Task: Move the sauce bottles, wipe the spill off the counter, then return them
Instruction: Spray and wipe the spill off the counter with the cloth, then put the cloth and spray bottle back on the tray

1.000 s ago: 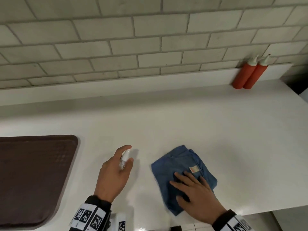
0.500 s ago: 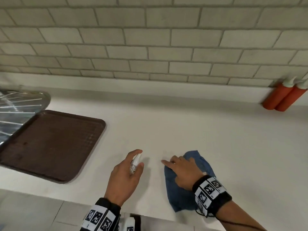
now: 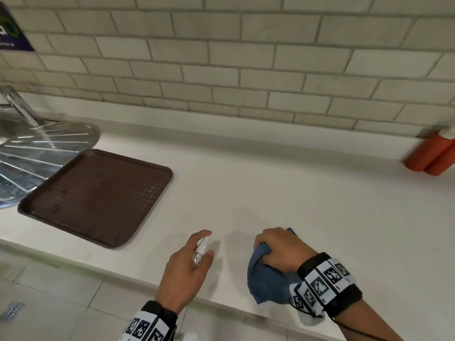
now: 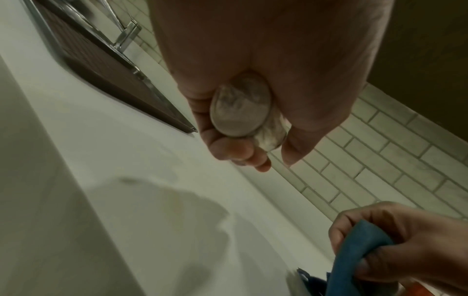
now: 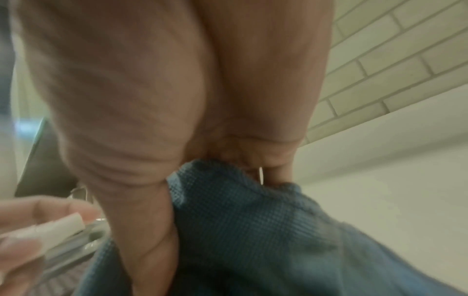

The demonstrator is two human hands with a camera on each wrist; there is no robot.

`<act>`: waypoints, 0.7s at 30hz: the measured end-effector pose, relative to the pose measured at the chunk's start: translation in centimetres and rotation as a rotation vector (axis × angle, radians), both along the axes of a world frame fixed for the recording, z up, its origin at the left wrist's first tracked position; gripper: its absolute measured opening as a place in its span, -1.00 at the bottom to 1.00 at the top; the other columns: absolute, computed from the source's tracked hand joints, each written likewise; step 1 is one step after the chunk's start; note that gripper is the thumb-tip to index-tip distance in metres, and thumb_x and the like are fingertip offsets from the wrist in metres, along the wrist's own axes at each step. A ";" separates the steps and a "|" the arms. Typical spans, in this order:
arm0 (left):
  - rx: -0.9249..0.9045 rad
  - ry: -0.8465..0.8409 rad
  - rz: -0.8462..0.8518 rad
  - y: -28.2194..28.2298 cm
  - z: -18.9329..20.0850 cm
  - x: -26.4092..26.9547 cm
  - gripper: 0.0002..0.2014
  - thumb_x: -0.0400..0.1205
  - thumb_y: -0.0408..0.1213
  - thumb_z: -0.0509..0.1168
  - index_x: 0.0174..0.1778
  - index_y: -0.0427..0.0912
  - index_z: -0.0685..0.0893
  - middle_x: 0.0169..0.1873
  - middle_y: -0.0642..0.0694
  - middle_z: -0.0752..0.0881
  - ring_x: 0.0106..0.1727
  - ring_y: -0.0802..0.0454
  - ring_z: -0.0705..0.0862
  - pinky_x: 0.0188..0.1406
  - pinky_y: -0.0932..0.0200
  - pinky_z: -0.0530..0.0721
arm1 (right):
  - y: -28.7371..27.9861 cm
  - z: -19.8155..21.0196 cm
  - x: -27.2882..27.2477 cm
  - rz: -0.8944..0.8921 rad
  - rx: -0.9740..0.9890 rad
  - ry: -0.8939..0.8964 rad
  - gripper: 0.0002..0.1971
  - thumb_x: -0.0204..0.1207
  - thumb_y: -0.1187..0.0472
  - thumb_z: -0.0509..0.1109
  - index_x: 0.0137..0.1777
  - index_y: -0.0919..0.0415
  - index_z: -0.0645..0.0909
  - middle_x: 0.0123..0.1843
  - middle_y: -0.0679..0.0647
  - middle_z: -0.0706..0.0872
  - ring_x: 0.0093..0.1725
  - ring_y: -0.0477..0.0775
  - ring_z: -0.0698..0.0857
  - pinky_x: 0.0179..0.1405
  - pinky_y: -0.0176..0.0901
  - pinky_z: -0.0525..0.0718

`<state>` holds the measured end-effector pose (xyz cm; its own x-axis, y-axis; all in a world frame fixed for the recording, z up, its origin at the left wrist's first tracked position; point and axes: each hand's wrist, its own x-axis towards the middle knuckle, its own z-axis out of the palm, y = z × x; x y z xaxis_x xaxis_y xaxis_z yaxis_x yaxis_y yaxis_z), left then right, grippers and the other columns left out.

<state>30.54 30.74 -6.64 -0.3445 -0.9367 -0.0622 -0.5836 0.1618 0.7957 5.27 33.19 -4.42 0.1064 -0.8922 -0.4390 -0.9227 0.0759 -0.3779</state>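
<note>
Two red sauce bottles [image 3: 433,157] with white caps stand together against the tiled wall at the far right of the white counter [image 3: 283,183]. My left hand [image 3: 189,264] grips a small clear spray bottle [image 3: 202,249] with a white nozzle, held over the counter's front edge; its round base [image 4: 240,109] shows in the left wrist view. My right hand [image 3: 278,249] has bunched up the blue cloth [image 3: 268,281] and grips it on the counter near the front edge. The cloth's waffle weave [image 5: 253,220] fills the right wrist view.
A brown plastic tray [image 3: 96,195] lies on the counter to the left, overlapping a steel sink drainer [image 3: 37,153] with a tap. A tiled wall [image 3: 246,62] runs behind. Grey floor tiles [image 3: 61,303] lie below the counter's front edge.
My right hand went from lying flat on the spread cloth to bunching it up in a fist. The view swung left, so the tray and sink came in. The left hand still holds the spray bottle.
</note>
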 end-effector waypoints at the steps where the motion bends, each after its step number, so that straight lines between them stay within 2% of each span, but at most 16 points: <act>1: 0.000 0.004 -0.005 -0.2 0.0 0.3 -0.65 0.67 -0.06 0.33 0.34 0.37 0.51 -0.20 0.19 0.72 -0.30 0.23 0.67 -0.25 0.31 0.55 | -0.1 0.3 0.3 -0.022 0.005 -0.069 -0.80 0.48 0.19 0.34 0.04 -0.01 0.71 0.06 -0.05 0.74 0.06 0.03 0.70 0.19 0.00 0.61; 4: 0.003 0.015 -0.011 -0.7 0.0 1.7 -0.66 0.67 -0.04 0.31 0.34 0.38 0.50 -0.22 0.18 0.73 -0.31 0.17 0.67 -0.25 0.27 0.62 | -0.6 1.1 1.6 -0.035 0.010 -0.162 -0.81 0.48 0.10 0.41 0.07 0.00 0.71 0.05 -0.06 0.71 0.06 0.01 0.68 0.13 -0.04 0.67; 9: -0.006 0.047 0.041 -1.9 -0.1 6.0 -0.66 0.68 -0.01 0.30 0.35 0.40 0.49 -0.29 0.10 0.73 -0.34 0.13 0.66 -0.27 0.26 0.64 | -2.7 1.4 5.3 0.063 -0.044 -0.057 -0.79 0.49 -0.14 0.35 0.05 -0.13 0.66 0.02 -0.15 0.72 0.04 -0.02 0.66 0.09 0.00 0.64; 14: 0.020 0.092 0.095 -2.9 0.0 11.5 -0.67 0.69 -0.04 0.29 0.34 0.42 0.48 -0.31 0.10 0.71 -0.39 0.23 0.63 -0.34 0.35 0.56 | -5.0 2.5 10.1 0.173 -0.171 -0.016 -0.79 0.56 -0.20 0.26 0.07 -0.22 0.62 0.02 -0.25 0.73 0.02 -0.13 0.66 0.02 -0.09 0.62; 18: 0.015 0.104 0.122 -4.0 0.1 15.9 -0.67 0.69 -0.03 0.28 0.34 0.42 0.48 -0.30 0.09 0.71 -0.36 0.18 0.63 -0.29 0.27 0.61 | -7.3 3.5 14.7 0.192 -0.274 -0.091 -0.75 0.59 -0.26 0.20 0.08 -0.23 0.62 -0.04 -0.27 0.73 -0.04 -0.21 0.65 -0.05 -0.07 0.64; 19: 0.014 0.110 0.128 -4.3 0.2 17.0 -0.67 0.69 -0.03 0.28 0.35 0.42 0.48 -0.27 0.07 0.74 -0.35 0.16 0.64 -0.26 0.22 0.66 | -7.8 3.7 15.8 0.184 -0.296 -0.128 -0.75 0.59 -0.26 0.20 0.07 -0.23 0.62 -0.06 -0.28 0.74 -0.05 -0.22 0.65 -0.06 -0.06 0.65; 21: 0.000 0.119 0.146 -4.9 0.5 18.9 -0.66 0.69 -0.02 0.28 0.36 0.41 0.48 -0.17 0.14 0.77 -0.29 0.20 0.67 -0.21 0.25 0.67 | -9.0 4.0 18.1 0.144 -0.331 -0.222 -0.77 0.60 -0.24 0.23 0.06 -0.22 0.64 -0.07 -0.28 0.75 -0.05 -0.24 0.67 -0.06 -0.05 0.67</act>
<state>49.43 25.81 -6.18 -0.2103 -0.9772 -0.0293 -0.5022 0.0822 0.8608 23.42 24.19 -0.39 0.2996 -0.9504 -0.0838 -0.8085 -0.2063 -0.5511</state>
